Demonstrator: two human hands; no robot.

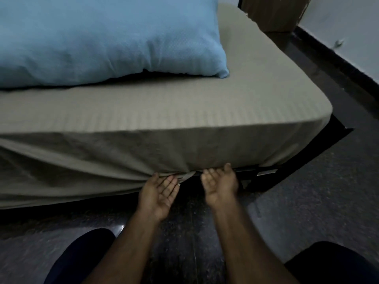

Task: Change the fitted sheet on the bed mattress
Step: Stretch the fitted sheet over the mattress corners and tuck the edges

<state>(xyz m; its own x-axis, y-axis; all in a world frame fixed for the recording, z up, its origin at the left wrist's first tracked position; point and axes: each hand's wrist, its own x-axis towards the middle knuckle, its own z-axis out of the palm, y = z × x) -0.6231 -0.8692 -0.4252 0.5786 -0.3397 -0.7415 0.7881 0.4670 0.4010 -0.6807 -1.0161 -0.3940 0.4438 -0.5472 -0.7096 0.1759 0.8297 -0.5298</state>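
Note:
A grey-beige striped fitted sheet (143, 115) covers the mattress and hangs over its near side. To the left, its lower hem droops loose in folds. My left hand (159, 191) is palm up below the hem, its straight fingers touching the gathered edge of the sheet. Just to its right, my right hand (220, 185) is palm up too, with its fingertips at the bottom edge of the mattress next to the sheet. Neither hand grips the cloth.
A light blue pillow (98, 37) lies on the bed at the upper left. The dark bed frame (287, 167) shows under the mattress at its right corner. Dark speckled floor (317, 201) runs along the right, with a white wall (352, 27) beyond. My knees are at the bottom.

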